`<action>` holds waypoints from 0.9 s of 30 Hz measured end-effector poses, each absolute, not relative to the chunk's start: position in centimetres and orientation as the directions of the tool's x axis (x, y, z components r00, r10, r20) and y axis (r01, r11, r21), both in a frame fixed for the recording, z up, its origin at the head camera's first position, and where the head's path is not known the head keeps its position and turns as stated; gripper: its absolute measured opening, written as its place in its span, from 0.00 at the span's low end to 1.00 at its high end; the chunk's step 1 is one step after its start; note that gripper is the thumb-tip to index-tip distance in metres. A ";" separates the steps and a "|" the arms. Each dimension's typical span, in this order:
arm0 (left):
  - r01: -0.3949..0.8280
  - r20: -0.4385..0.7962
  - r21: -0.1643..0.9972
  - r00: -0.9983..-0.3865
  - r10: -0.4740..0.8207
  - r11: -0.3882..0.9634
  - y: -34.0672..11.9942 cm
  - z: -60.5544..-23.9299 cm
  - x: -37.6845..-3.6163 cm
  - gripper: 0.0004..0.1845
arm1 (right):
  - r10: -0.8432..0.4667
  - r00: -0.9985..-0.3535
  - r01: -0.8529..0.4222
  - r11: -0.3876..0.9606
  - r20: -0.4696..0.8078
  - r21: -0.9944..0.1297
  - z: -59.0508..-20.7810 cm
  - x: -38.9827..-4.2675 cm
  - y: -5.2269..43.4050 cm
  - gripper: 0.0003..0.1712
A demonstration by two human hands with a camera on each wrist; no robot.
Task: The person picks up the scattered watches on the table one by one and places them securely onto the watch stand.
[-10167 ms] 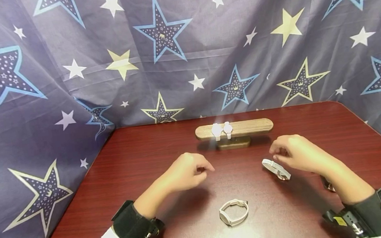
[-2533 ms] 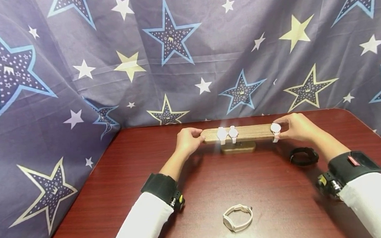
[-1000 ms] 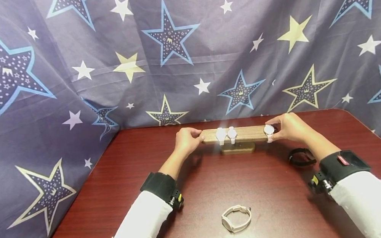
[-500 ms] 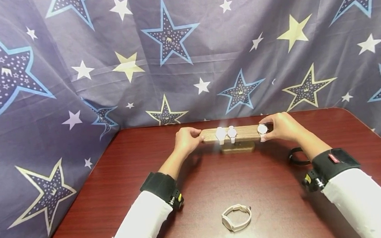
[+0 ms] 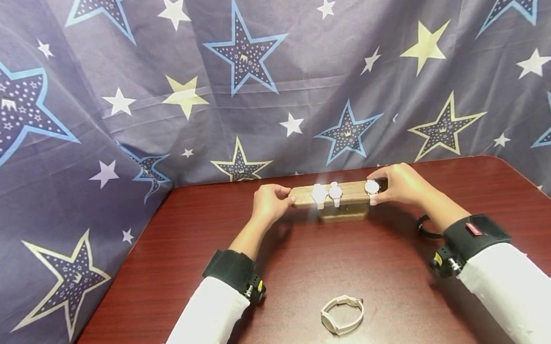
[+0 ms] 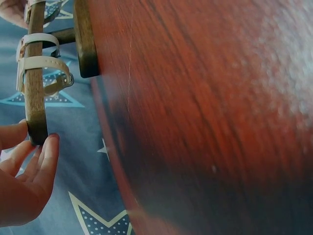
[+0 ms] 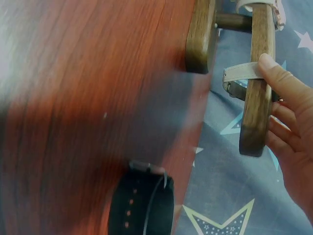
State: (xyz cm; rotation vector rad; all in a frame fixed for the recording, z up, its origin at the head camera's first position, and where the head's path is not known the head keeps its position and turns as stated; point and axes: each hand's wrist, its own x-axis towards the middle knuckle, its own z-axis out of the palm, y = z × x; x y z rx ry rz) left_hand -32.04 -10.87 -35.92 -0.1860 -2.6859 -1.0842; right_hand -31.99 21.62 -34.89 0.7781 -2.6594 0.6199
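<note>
A wooden watch stand rises near the table's far edge, its long bar level on a short base. My left hand pinches the bar's left end, thumb on one side and fingers on the other. Around the bar's right part is strapped a white watch, gripped at its side by my right hand. In the right wrist view the thumb presses on the white strap, and the bar's end sticks out past it. Two more white watches, one beside the other, sit left of the bar's middle.
Near the front of the table lies a white watch, its strap buckled into a loop. A black watch stands below my right forearm, which partly covers it in the head view. A star-patterned curtain hangs behind.
The white watch, earlier lying on the table, is now on the bar; my right hand has slid it leftward along the bar from the right end. My left hand keeps holding the left end.
</note>
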 end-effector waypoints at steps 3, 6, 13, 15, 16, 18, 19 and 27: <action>0.206 0.269 0.669 -0.963 0.026 0.714 -10.8 -35.9 -32.0 0.12 | -0.444 -0.800 -0.578 0.752 0.404 -0.318 -34.9 -32.0 20.9 0.30; 0.207 0.270 0.673 -0.963 0.025 0.710 -10.7 -35.9 -31.9 0.12 | -0.447 -0.795 -0.582 0.753 0.411 -0.307 -34.9 -32.0 20.2 0.30; 0.216 0.280 0.670 -0.960 0.027 0.710 -10.8 -35.9 -32.0 0.11 | -0.464 -0.770 -0.608 0.741 0.438 -0.284 -35.1 -32.1 18.9 0.32; 0.219 0.286 0.668 -0.958 0.026 0.711 -10.8 -36.0 -32.0 0.11 | -0.462 -0.769 -0.610 0.738 0.441 -0.290 -35.3 -32.1 18.6 0.32; 0.222 0.289 0.667 -0.957 0.027 0.711 -10.8 -36.0 -32.0 0.11 | -0.458 -0.772 -0.607 0.738 0.441 -0.296 -35.4 -32.1 18.5 0.32; 0.220 0.285 0.671 -0.958 0.028 0.708 -10.8 -36.0 -32.0 0.11 | -0.449 -0.777 -0.599 0.742 0.442 -0.300 -35.5 -32.2 18.4 0.32; 0.220 0.283 0.672 -0.959 0.029 0.707 -10.8 -36.1 -32.0 0.11 | -0.445 -0.780 -0.595 0.745 0.440 -0.303 -35.6 -32.2 18.3 0.32; 0.223 0.292 0.666 -0.956 0.027 0.712 -10.9 -36.2 -32.1 0.11 | -0.445 -0.777 -0.602 0.730 0.445 -0.322 -35.8 -32.1 17.8 0.32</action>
